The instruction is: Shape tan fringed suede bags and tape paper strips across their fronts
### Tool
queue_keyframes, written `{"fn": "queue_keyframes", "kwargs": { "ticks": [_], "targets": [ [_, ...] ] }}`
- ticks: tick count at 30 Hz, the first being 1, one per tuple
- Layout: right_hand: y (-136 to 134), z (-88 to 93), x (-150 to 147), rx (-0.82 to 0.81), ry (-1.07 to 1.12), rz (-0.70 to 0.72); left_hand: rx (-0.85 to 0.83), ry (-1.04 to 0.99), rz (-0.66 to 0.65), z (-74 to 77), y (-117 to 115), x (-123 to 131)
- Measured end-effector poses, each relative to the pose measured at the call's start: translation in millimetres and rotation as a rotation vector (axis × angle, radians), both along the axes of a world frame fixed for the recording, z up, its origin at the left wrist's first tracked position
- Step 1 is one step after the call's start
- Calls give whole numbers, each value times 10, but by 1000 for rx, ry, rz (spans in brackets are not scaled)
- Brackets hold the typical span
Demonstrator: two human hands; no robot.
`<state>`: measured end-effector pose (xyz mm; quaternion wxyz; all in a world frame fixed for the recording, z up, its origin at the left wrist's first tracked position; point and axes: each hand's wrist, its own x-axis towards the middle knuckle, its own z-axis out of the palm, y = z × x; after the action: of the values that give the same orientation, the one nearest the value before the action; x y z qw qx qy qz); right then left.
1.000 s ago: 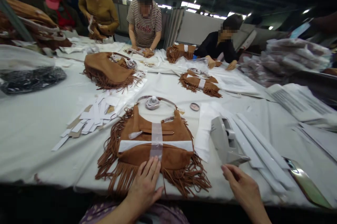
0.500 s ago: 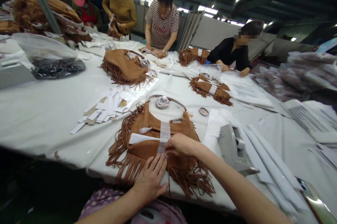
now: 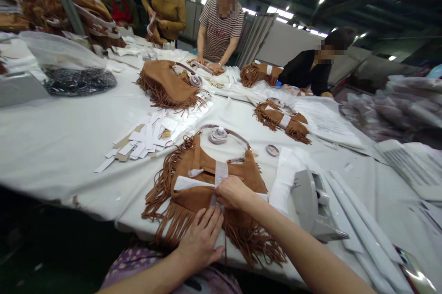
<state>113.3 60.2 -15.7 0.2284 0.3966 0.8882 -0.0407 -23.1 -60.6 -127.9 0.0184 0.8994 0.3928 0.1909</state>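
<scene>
A brown suede bag [image 3: 200, 196] with long fringes lies flat at the table's near edge. Around its middle runs a translucent white band [image 3: 221, 170], crossing a white paper strip [image 3: 191, 183] that lies across the bag. My right hand [image 3: 235, 192] has its fingers curled closed at the band's lower part, seemingly pinching it; the fingertips are partly hidden. My left hand [image 3: 203, 235] rests flat, fingers stretched out, on the bag's lower edge by the band's end. Above the bag's opening, its strap curves around a wrapped coil [image 3: 218, 135].
A grey tape dispenser [image 3: 312, 202] stands right of the bag, beside long white strips [image 3: 362, 220]. Loose paper slips [image 3: 148, 139] lie to the left. Farther back are more fringed bags [image 3: 169, 83] and several people working. A tape roll [image 3: 272, 150] lies behind the dispenser.
The view has shifted slightly, so the table scene sits farther right. Both hands stay at the band with small movement. The paper strip's right end now shows beyond my right wrist.
</scene>
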Motion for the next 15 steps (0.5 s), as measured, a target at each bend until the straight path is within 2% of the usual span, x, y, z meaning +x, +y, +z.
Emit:
{"fn": "queue_keyframes", "kwargs": {
  "ticks": [10,15],
  "targets": [
    [-26,-124,87,-15,57,-25,-24,-12,-11,21,12,-7],
    [53,-99,149,29,108,-116,-17,-5,-8,5,1,-7]
  ]
}}
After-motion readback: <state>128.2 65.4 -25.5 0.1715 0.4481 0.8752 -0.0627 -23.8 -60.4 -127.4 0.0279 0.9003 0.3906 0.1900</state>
